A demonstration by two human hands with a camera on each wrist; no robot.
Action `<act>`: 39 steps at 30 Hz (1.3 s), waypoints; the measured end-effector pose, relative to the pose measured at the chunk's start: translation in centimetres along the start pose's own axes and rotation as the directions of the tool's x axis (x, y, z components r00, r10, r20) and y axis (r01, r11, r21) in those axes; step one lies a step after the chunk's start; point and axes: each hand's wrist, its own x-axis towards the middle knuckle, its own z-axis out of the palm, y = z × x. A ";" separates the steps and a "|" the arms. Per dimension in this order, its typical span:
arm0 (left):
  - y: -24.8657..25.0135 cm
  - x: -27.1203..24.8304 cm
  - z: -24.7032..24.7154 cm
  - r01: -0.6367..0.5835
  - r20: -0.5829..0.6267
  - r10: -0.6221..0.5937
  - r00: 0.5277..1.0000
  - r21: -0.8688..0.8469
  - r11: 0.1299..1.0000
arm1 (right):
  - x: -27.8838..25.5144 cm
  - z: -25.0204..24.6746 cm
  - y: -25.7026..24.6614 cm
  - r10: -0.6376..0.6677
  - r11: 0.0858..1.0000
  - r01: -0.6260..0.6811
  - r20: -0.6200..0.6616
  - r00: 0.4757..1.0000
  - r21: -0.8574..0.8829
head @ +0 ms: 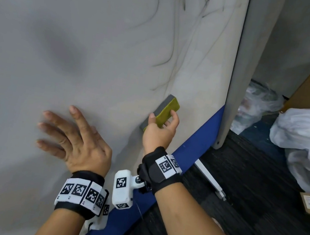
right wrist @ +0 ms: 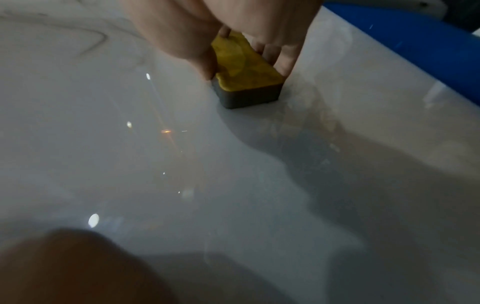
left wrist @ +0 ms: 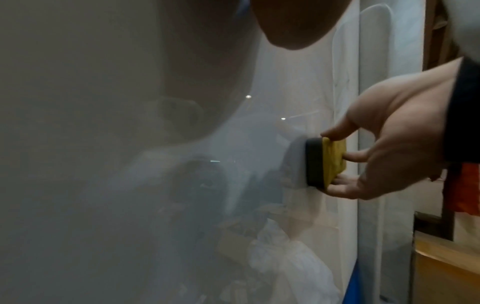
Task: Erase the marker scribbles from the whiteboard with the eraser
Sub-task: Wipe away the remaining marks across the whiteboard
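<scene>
While the right hand pinches the eraser against the whiteboard low on its right side, left hand spread flat, faint scribbles above remain, so it's partly done.

Right hand hides the lower end of eraser

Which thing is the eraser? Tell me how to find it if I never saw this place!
Look at the big whiteboard with the blue frame along its edge. Near that frame, the right hand presses a small block flat against the board. That block is the eraser: yellow on its back, dark grey felt underneath, the only coloured thing on the pale board.
</scene>
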 end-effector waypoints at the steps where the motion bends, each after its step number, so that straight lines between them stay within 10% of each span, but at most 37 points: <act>1: 0.1 0.0 0.2 -0.061 0.023 0.061 0.998 -0.016 0.998 | 0.0 0.1 0.1 -0.019 1.000 0.019 0.011 1.000 0.009; 10: 4.9 4.3 1.7 -0.196 0.003 0.196 0.981 0.021 0.980 | 7.1 -3.8 1.2 0.320 0.943 -0.331 -0.158 0.934 -0.042; 26: 8.3 5.9 4.5 -0.058 -0.069 0.072 0.995 0.189 0.980 | 11.3 -4.6 -3.2 0.409 0.903 -0.421 -0.132 0.903 -0.086; 32: 7.9 5.5 4.3 -0.062 -0.034 0.070 0.997 0.199 0.978 | 5.8 -2.0 -6.0 -0.022 0.990 0.033 0.082 0.996 -0.137; 35: 7.9 5.5 4.1 -0.066 -0.008 0.069 0.998 0.208 0.976 | 2.0 -0.6 -7.8 -0.355 0.898 0.404 0.256 0.899 -0.175; 39: 7.8 5.7 3.3 -0.066 0.006 0.066 0.998 0.181 0.981 | 3.0 -0.5 -8.6 -0.409 0.868 0.463 0.268 0.872 -0.183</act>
